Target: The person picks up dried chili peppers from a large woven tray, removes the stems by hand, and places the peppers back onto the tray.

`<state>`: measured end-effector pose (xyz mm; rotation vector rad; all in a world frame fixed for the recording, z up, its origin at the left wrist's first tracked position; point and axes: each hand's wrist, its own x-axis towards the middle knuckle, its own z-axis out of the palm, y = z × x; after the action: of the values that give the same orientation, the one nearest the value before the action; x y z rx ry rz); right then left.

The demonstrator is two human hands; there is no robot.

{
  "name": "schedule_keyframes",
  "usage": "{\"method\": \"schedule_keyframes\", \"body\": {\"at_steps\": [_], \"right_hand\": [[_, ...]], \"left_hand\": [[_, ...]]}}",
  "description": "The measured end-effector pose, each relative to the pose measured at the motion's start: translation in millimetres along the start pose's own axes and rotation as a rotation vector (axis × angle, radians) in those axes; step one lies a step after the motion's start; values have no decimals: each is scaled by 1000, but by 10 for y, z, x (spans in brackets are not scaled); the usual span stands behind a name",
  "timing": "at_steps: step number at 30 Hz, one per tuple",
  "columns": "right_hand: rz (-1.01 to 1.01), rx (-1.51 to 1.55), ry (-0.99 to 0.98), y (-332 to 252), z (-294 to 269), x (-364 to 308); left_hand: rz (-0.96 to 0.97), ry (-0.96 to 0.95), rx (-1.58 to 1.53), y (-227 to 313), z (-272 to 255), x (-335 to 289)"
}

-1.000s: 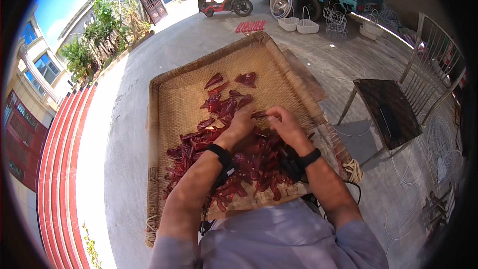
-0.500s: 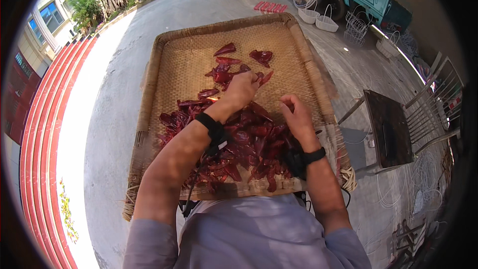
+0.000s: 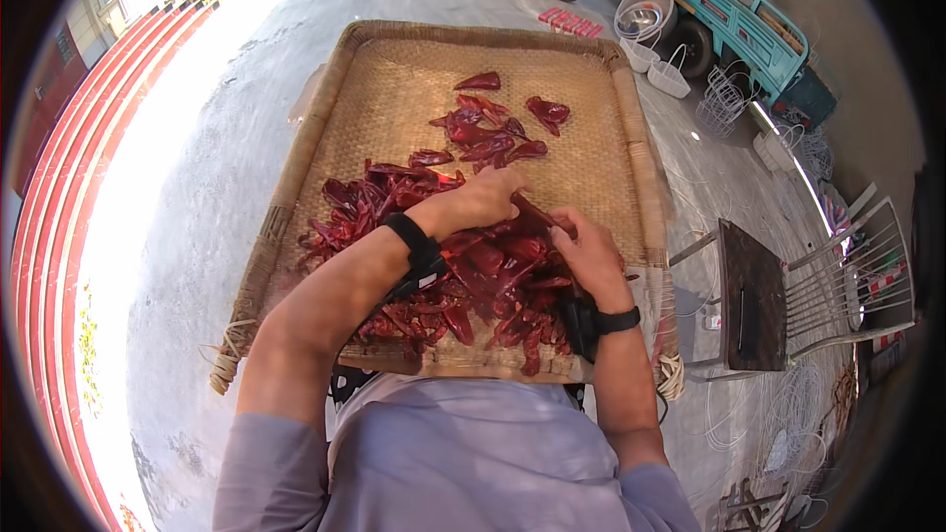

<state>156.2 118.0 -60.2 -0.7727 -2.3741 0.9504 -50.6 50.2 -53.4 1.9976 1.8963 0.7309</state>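
Both of your hands are over the tray (image 3: 394, 89), a woven rectangle with a raised rim, and one pepper (image 3: 535, 213) spans the gap between them. The pepper is dark red and elongated, and slants from its far-left end at your left fingers to its near-right end at your right fingers. Your left hand (image 3: 485, 201) is back-up, its fingers curled and pinching the far-left end; the exact fingertip contact is partly hidden. Your right hand (image 3: 589, 251) grips the near-right end between thumb and bent fingers. The heap (image 3: 488, 261) of red peppers lies directly beneath and around both hands, reaching toward the tray's near edge and its left edge. A smaller group (image 3: 483, 128) lies beyond your left hand, toward the far edge. Two single pieces lie apart: one piece (image 3: 479, 81) nearest the far edge, and a broader piece (image 3: 549, 113) nearer the far right corner. A black band (image 3: 619, 319) encircles your right wrist, and a second band (image 3: 406, 232) your left. Outside the tray's right edge stands a chair (image 3: 754, 296) with a dark seat. Past the far right corner are a basin (image 3: 634, 24), a white basket (image 3: 669, 80) and a teal truck (image 3: 729, 2).
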Motion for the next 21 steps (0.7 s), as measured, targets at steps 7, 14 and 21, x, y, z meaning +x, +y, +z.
{"method": "schedule_keyframes", "body": {"at_steps": [7, 14, 21], "right_hand": [[154, 602, 133, 55, 32, 82], [42, 813, 247, 29, -25, 116], [-57, 12, -71, 48, -380, 1]], "left_hand": [[-3, -22, -150, 47, -53, -14], [-209, 48, -308, 257, -280, 27], [-356, 529, -294, 119, -332, 16]]}}
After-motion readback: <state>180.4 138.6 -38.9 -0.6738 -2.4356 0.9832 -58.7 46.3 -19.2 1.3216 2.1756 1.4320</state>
